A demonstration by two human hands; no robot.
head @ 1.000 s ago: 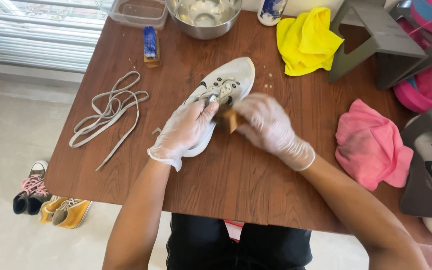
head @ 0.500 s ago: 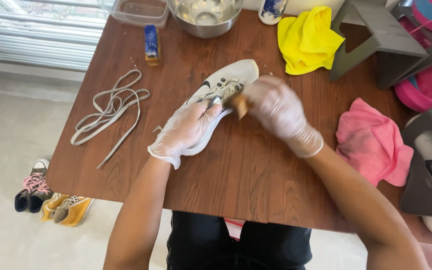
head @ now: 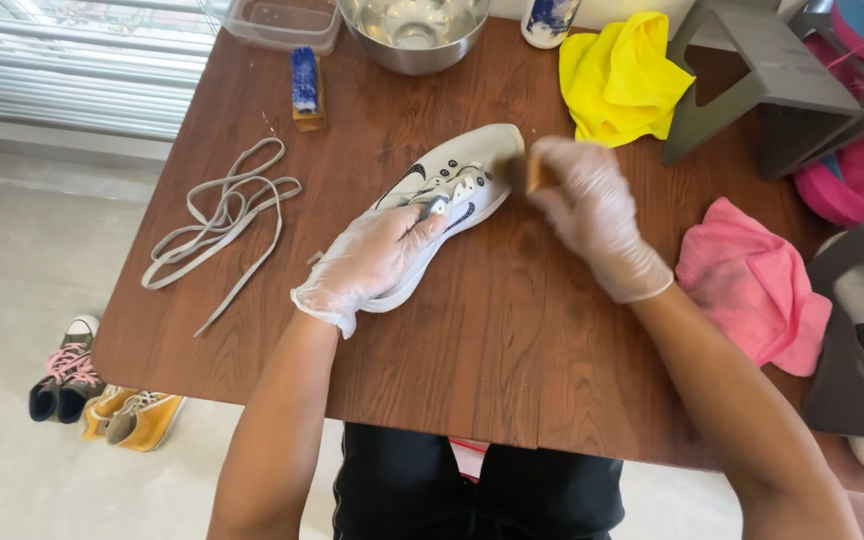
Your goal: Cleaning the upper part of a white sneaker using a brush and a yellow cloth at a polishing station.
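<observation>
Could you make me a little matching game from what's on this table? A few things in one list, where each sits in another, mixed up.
Things:
1. white sneaker
2. grey laces
3. yellow cloth
4. pink cloth

Places:
A. far edge, beside the grey stand
B. loose on the table's left part
C. middle, under the left hand
D. table's right side, near the person's right forearm

Pairs: 1-C, 2-B, 3-A, 4-D

A white sneaker (head: 452, 190) with black markings lies under the clear-gloved left hand (head: 372, 262). Beyond the gloved right hand (head: 592, 215): a yellow cloth (head: 622, 75). Right of it: a pink cloth (head: 752, 285).
</observation>
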